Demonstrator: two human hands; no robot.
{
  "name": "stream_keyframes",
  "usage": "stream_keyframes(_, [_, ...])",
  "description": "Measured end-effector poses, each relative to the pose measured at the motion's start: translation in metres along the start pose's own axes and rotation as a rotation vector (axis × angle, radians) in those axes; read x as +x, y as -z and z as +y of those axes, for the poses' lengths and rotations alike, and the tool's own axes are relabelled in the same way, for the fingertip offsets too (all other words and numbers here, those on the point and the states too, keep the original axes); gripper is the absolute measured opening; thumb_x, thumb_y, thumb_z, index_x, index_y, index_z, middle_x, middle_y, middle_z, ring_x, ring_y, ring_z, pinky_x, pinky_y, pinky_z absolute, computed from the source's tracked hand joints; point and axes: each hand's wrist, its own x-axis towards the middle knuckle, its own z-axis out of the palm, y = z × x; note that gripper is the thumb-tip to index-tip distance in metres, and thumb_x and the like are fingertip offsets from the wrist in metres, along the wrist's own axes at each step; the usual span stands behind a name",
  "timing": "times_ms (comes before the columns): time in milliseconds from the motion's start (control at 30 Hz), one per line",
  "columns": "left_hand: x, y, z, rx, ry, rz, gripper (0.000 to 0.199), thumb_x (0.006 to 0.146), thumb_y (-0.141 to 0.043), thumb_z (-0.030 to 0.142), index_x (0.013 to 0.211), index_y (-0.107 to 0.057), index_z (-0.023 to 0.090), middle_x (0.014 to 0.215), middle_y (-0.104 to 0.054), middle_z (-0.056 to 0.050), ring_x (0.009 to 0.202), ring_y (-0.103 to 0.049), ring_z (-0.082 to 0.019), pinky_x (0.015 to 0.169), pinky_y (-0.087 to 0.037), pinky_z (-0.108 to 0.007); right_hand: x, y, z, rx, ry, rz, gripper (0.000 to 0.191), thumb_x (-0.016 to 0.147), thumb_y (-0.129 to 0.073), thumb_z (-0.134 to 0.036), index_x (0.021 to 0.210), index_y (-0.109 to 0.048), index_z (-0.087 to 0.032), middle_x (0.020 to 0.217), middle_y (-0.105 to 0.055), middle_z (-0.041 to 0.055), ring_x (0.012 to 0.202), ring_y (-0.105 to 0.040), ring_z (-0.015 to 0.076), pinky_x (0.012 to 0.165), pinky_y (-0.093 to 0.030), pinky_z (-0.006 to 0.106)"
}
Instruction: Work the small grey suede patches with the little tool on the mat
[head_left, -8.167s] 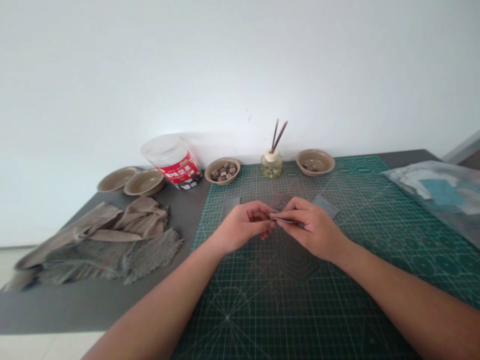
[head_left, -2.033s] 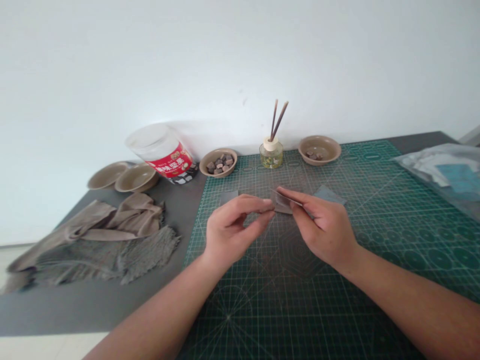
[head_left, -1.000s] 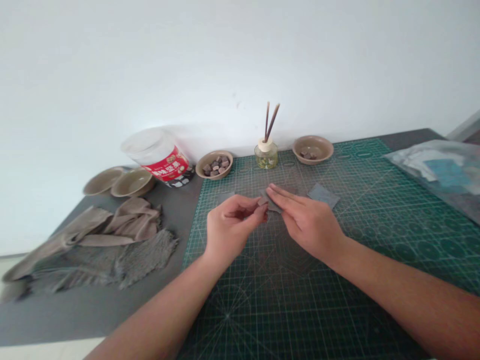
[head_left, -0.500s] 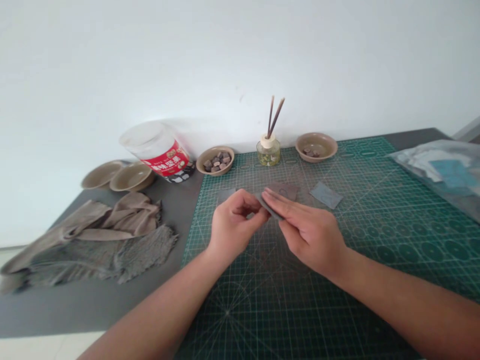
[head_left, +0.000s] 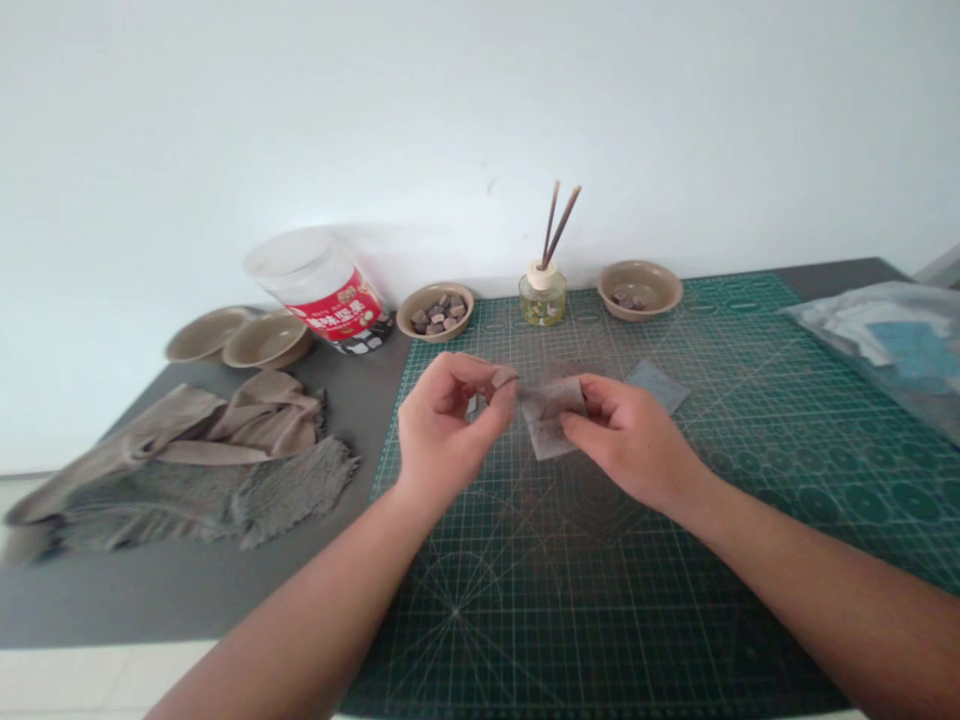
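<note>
My left hand [head_left: 454, 415] pinches a small brownish stone piece [head_left: 505, 377] between thumb and forefinger, its outline partly covered by the fingertips. In my right hand [head_left: 626, 430] is a thin, worn grey square of sandpaper [head_left: 551, 425], gripped by thumb and fingers at its right edge. The sandpaper's left edge comes close to the stone; whether they touch, I cannot tell. Behind my right hand, another blue-grey sandpaper square [head_left: 656, 385] lies on the green cutting mat [head_left: 525, 610].
At the back stand a bowl of several stone pieces [head_left: 436, 312], a reed diffuser [head_left: 542, 295] and a bowl with a few pieces [head_left: 640, 290]. To the left are a plastic tub [head_left: 322, 295], stacked bowls [head_left: 266, 340] and a crumpled cloth [head_left: 202, 460]. A clear bag [head_left: 892, 340] lies right.
The sandpaper, earlier folded against the left fingers under flat right fingers, now hangs spread out from the right hand's pinch. My hands have drawn slightly apart, and the small stone shows.
</note>
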Motion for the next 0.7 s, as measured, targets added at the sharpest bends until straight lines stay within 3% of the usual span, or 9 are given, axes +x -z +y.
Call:
stream_keyframes(67, [0.005, 0.001, -0.002, 0.006, 0.013, 0.018, 0.013, 0.081, -0.075, 0.017, 0.083, -0.062, 0.019, 0.086, -0.068, -0.002, 0.077, -0.064, -0.012, 0.067, -0.053, -0.025, -0.001, -0.004, 0.002, 0.089, -0.071, -0.161, 0.024, 0.091, -0.059, -0.019, 0.113, -0.067, -0.022, 0.095, -0.077, 0.0008, 0.085, -0.074, 0.0190, 0.073, -0.059, 0.031])
stream_keyframes(133, [0.007, 0.002, -0.003, 0.027, 0.072, 0.000, 0.014, 0.081, -0.075, 0.020, 0.084, -0.062, 0.019, 0.085, -0.068, -0.002, 0.074, -0.063, -0.013, 0.064, -0.052, -0.025, -0.003, -0.007, 0.005, -0.040, -0.093, -0.217, 0.028, 0.089, -0.064, -0.023, 0.117, -0.064, -0.022, 0.087, -0.075, 0.0002, 0.079, -0.072, 0.0192, 0.070, -0.056, 0.032])
stream_keyframes(233, [0.006, 0.004, -0.003, 0.105, 0.195, -0.100, 0.015, 0.081, -0.076, 0.025, 0.083, -0.062, 0.019, 0.075, -0.065, 0.000, 0.064, -0.059, -0.011, 0.058, -0.049, -0.024, -0.005, -0.005, 0.005, -0.424, 0.033, -0.113, 0.037, 0.086, -0.071, -0.030, 0.120, -0.065, -0.021, 0.091, -0.071, 0.0045, 0.084, -0.068, 0.0241, 0.076, -0.054, 0.040])
stream_keyframes(300, [0.005, 0.005, -0.002, 0.159, 0.267, -0.207, 0.017, 0.082, -0.076, 0.029, 0.080, -0.063, 0.019, 0.070, -0.064, 0.001, 0.061, -0.056, -0.011, 0.054, -0.045, -0.023, -0.005, -0.001, 0.005, -0.520, 0.169, 0.008, 0.040, 0.085, -0.072, -0.031, 0.123, -0.063, -0.019, 0.102, -0.068, 0.0086, 0.095, -0.065, 0.0268, 0.084, -0.054, 0.043])
stream_keyframes(400, [0.005, 0.005, -0.001, 0.159, 0.357, -0.359, 0.021, 0.082, -0.075, 0.033, 0.079, -0.062, 0.018, 0.068, -0.062, 0.002, 0.058, -0.053, -0.010, 0.051, -0.039, -0.021, -0.003, 0.006, 0.004, -0.406, 0.320, 0.094, 0.048, 0.085, -0.072, -0.023, 0.130, -0.057, -0.020, 0.110, -0.066, 0.0083, 0.098, -0.064, 0.0229, 0.085, -0.055, 0.038])
stream_keyframes(500, [0.004, 0.003, 0.000, 0.058, 0.436, -0.474, 0.024, 0.083, -0.075, 0.035, 0.077, -0.059, 0.017, 0.065, -0.057, 0.003, 0.055, -0.049, -0.008, 0.049, -0.035, -0.021, -0.001, 0.009, 0.006, -0.327, 0.424, 0.055, 0.041, 0.087, -0.069, -0.017, 0.126, -0.060, -0.024, 0.115, -0.066, 0.0062, 0.098, -0.065, 0.0202, 0.084, -0.056, 0.034])
stream_keyframes(600, [0.006, 0.002, 0.001, -0.020, 0.480, -0.577, 0.023, 0.086, -0.070, 0.035, 0.078, -0.057, 0.018, 0.063, -0.054, 0.004, 0.054, -0.049, -0.009, 0.050, -0.034, -0.022, -0.001, 0.010, 0.007, -0.344, 0.458, 0.048, 0.028, 0.088, -0.066, -0.015, 0.115, -0.065, -0.025, 0.112, -0.069, 0.0052, 0.101, -0.066, 0.0206, 0.088, -0.056, 0.035])
stream_keyframes(700, [0.011, 0.009, 0.002, 0.067, 0.434, -0.713, 0.018, 0.091, -0.061, 0.033, 0.081, -0.059, 0.018, 0.064, -0.053, 0.003, 0.057, -0.049, -0.011, 0.053, -0.036, -0.024, -0.003, 0.012, 0.006, -0.390, 0.451, 0.044, 0.022, 0.087, -0.068, -0.018, 0.107, -0.069, -0.025, 0.108, -0.070, 0.0058, 0.101, -0.066, 0.0221, 0.089, -0.056, 0.037])
